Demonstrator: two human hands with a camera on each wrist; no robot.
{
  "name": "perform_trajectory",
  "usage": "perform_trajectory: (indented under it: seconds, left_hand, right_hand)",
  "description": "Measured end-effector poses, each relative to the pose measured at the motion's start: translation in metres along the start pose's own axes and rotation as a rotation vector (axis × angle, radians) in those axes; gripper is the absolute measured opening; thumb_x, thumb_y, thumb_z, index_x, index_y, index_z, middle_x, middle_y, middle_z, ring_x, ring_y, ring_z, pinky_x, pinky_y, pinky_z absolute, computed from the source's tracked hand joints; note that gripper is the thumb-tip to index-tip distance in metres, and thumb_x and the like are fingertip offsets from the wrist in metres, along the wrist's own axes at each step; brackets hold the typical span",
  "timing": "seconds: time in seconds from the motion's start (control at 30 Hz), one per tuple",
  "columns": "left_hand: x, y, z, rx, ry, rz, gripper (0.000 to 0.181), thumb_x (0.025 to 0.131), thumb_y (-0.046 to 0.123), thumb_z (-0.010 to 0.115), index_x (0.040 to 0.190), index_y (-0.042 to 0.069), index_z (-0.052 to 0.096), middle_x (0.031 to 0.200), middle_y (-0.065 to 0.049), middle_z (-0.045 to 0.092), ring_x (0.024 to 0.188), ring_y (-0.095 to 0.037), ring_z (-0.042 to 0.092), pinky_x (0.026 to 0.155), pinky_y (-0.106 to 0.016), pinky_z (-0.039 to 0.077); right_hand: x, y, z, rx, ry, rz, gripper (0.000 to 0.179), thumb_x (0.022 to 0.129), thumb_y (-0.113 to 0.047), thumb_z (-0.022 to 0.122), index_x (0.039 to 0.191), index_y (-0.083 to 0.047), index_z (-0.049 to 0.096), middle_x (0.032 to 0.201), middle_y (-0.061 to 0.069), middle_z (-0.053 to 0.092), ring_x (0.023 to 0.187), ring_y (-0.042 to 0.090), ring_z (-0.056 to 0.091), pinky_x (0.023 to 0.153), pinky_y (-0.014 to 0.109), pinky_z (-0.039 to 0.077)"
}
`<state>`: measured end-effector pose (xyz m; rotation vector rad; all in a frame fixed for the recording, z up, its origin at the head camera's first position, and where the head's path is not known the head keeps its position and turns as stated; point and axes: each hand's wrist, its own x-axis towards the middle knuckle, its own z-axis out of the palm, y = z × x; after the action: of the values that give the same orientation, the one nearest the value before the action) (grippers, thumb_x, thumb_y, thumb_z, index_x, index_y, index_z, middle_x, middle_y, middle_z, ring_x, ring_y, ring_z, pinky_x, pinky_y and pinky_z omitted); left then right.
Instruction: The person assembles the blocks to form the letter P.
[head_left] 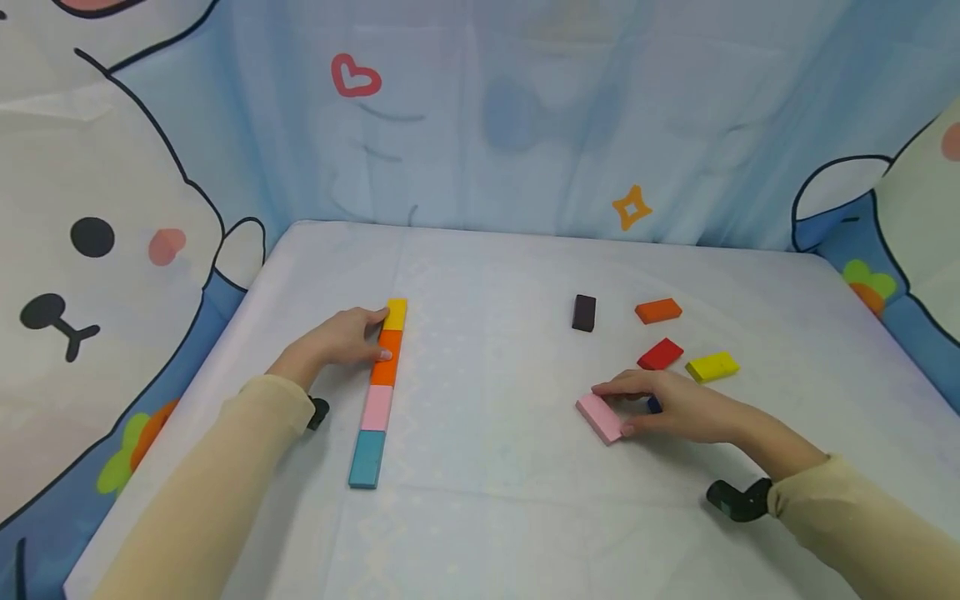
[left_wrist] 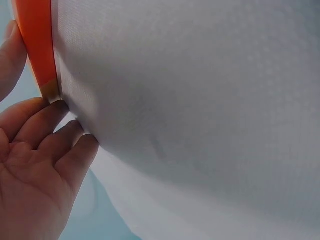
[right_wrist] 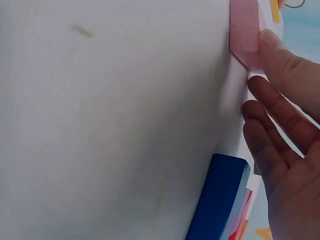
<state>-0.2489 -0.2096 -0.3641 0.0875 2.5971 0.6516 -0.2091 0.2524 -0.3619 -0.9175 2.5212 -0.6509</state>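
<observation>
On the left, a yellow block (head_left: pixel 396 315), an orange block (head_left: pixel 387 358), a pink block (head_left: pixel 377 407) and a teal block (head_left: pixel 367 459) lie end to end in a row. My left hand (head_left: pixel 347 337) touches the row's upper part, thumb on the orange block and fingertips at the yellow one. Across the table, my right hand (head_left: pixel 686 407) pinches another pink block (head_left: pixel 600 418) between thumb and forefinger. Under that hand lies a dark blue block (right_wrist: pixel 217 195), mostly hidden in the head view.
Beyond the right hand lie a black block (head_left: pixel 583 313), an orange block (head_left: pixel 658 311), a red block (head_left: pixel 660 354) and a yellow block (head_left: pixel 712 367). A white cloth (head_left: pixel 480 517) covers the table, and a printed blue curtain (head_left: pixel 480 125) hangs behind it.
</observation>
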Motion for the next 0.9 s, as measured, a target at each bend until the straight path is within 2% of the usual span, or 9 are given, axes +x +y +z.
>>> perform_trajectory:
  seconds: [0.27, 0.43, 0.7, 0.9]
  left_hand:
    - [0.0, -0.002, 0.001, 0.006, -0.002, 0.001, 0.079, 0.099, 0.025, 0.067, 0.163, 0.009, 0.024, 0.167, -0.02, 0.029, 0.154, -0.04, 0.028, 0.125, -0.054, 0.028]
    - [0.001, -0.003, 0.001, 0.015, 0.006, 0.014, 0.079, 0.099, 0.026, 0.068, 0.162, 0.009, 0.025, 0.167, -0.02, 0.03, 0.153, -0.04, 0.028, 0.125, -0.054, 0.028]
    - [0.0, -0.001, 0.0, 0.012, 0.011, 0.019, 0.078, 0.099, 0.025, 0.067, 0.162, 0.009, 0.025, 0.167, -0.019, 0.03, 0.154, -0.039, 0.028, 0.126, -0.053, 0.027]
    - [0.001, -0.001, 0.0, 0.01, 0.007, 0.012, 0.078, 0.099, 0.025, 0.067, 0.163, 0.01, 0.024, 0.167, -0.019, 0.029, 0.154, -0.038, 0.028, 0.126, -0.053, 0.027]
  right_hand:
    - [0.01, -0.003, 0.005, -0.07, 0.015, 0.02, 0.053, 0.088, -0.026, 0.081, 0.137, -0.015, 0.066, 0.126, -0.002, 0.07, 0.114, 0.019, 0.066, 0.094, 0.029, 0.059]
    - [0.021, -0.013, 0.006, -0.087, 0.024, 0.04, 0.052, 0.088, -0.025, 0.081, 0.136, -0.012, 0.067, 0.123, 0.0, 0.07, 0.113, 0.021, 0.067, 0.094, 0.038, 0.06]
    - [0.051, -0.029, 0.006, -0.098, 0.016, 0.056, 0.051, 0.089, -0.023, 0.08, 0.135, -0.005, 0.067, 0.123, 0.007, 0.07, 0.114, 0.026, 0.066, 0.098, 0.046, 0.058]
    - [0.075, -0.034, 0.008, -0.093, 0.058, 0.046, 0.049, 0.089, -0.019, 0.08, 0.132, 0.0, 0.067, 0.119, 0.01, 0.072, 0.112, 0.027, 0.067, 0.098, 0.047, 0.058]
